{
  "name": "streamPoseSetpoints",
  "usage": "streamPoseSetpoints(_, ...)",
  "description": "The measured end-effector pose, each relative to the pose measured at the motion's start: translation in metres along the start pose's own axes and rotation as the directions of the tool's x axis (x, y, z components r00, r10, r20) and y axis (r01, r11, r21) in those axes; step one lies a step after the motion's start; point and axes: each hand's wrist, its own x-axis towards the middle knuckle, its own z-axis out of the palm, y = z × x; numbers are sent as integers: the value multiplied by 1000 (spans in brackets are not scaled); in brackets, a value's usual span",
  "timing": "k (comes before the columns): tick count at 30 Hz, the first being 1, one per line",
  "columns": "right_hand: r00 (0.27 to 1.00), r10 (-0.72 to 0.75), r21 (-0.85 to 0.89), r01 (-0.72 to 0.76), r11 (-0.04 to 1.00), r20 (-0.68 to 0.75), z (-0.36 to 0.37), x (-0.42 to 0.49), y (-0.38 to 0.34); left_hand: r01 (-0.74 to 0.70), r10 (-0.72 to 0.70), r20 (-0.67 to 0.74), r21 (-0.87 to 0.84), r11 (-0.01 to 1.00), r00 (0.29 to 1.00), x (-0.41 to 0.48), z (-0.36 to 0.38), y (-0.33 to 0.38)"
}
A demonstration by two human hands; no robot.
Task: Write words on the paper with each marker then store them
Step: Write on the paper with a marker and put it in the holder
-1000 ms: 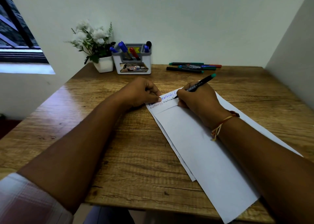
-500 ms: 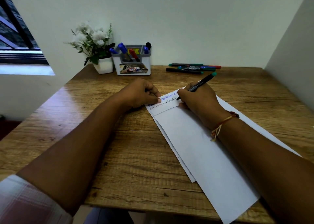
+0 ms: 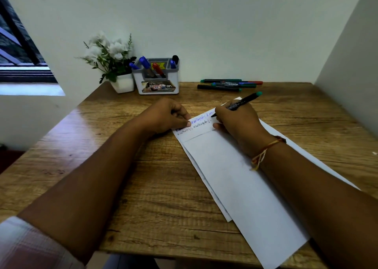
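Writing marker (image 3: pixel 243 102): light and stiff, with a smooth black barrel and a teal end. It slants in the right hand (image 3: pixel 237 123), tip on the top strip of the paper (image 3: pixel 235 176). It is best held low on the barrel, near the tip.
Right hand: fingers closed round the marker in a pen hold, with the heel resting on the paper.
Paper: thin and soft, likely to slide on the table (image 3: pixel 102 166). It lies at a slant, with one blue and one dark line of words.
Left hand (image 3: pixel 165 115): fingers curled, thumb tip pressing down the paper's top-left corner.
Loose markers (image 3: pixel 227 83): lying together at the table's far edge, well apart from the paper.
Holder (image 3: pixel 137 80): just beside the flower pot (image 3: pixel 122 82), with some markers standing in it.
Hidden: the words are too small to read — the right hand covers where the lines end. The marker's cap is not visible, and the number of sheets is unclear.
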Motion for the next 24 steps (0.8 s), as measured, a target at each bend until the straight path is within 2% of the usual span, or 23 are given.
streamPoseSetpoints(2, 999, 29, 154, -31, 988, 14, -2, 3, 0, 18, -21, -61, -60, 998, 998, -1, 0, 0)
streamPoseSetpoints(5, 1000, 12, 313, -12, 950, 0, -6, 5, 0, 92, -160, -157, -370, 924, 975, 1, -1, 1)
streamPoseSetpoints(6, 1000, -14, 335, 15, 942, -5, -7, 5, -1, 110, -212, -148, -510, 853, 966, 2, -3, 2)
streamPoseSetpoints(8, 998, -58, 377, 57, 925, -7, -7, 4, -5, 110, -278, -97, -757, 644, 956, 5, -6, 2)
streamPoseSetpoints(10, 999, -52, 442, 43, 896, 7, -7, 1, -10, 84, -271, -52, -880, 467, 961, 6, -8, 2)
streamPoseSetpoints(12, 996, -76, 481, 43, 875, 50, -7, -4, -16, 45, -244, -54, -923, 381, 968, 6, -8, 3)
streamPoseSetpoints(17, 963, -262, 403, 214, 890, 68, -9, -13, -18, -46, -229, -105, -967, 252, 968, 6, -3, 5)
streamPoseSetpoints(20, 952, -293, 409, 234, 882, 89, -10, -15, -19, -56, -219, -107, -972, 228, 970, 5, -2, 6)
streamPoseSetpoints(24, 961, -262, 429, 200, 881, 91, -8, -18, -22, -45, -211, -94, -973, 227, 973, 4, -2, 6)
